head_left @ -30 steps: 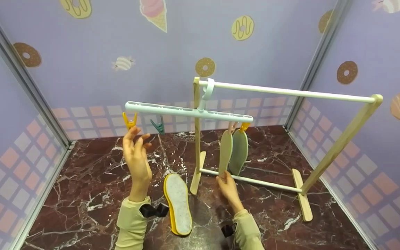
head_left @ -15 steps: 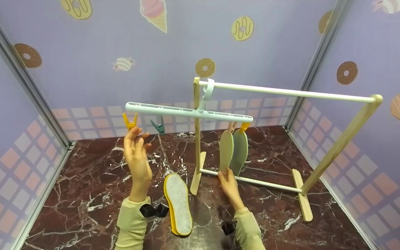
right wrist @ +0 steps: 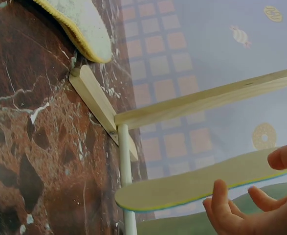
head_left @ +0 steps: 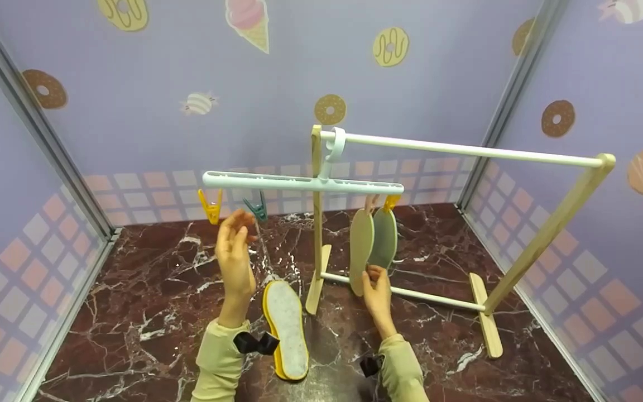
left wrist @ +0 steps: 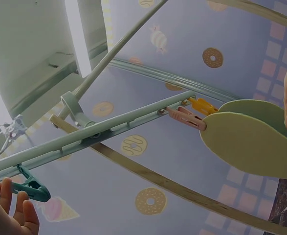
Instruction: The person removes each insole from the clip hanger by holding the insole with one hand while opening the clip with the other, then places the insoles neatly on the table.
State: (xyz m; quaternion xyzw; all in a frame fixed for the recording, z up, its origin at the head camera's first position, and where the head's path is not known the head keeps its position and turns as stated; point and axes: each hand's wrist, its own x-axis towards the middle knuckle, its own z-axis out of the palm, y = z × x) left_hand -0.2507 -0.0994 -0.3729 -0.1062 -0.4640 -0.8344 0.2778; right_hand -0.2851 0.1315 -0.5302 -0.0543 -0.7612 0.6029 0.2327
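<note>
A pale green hanger hangs by its hook on a rack, with clips along its bar. My left hand is raised below its left half, fingers loosely bent, between a yellow clip and a teal clip. Its fingertips overlap the teal clip in the left wrist view. On the right, a pink clip holds a cream insole and an orange-yellow clip holds a grey-green insole. My right hand is at the cream insole's right edge, fingers spread apart.
A white insole with yellow edging lies on the dark red marbled table between my arms. The wooden rack has a white top rod and a lower rod. Patterned walls enclose the table.
My left hand has left the yellow clip and moved right and down. My right hand has shifted from the cream insole's lower tip to its right edge. The hanger's left end has dipped slightly.
</note>
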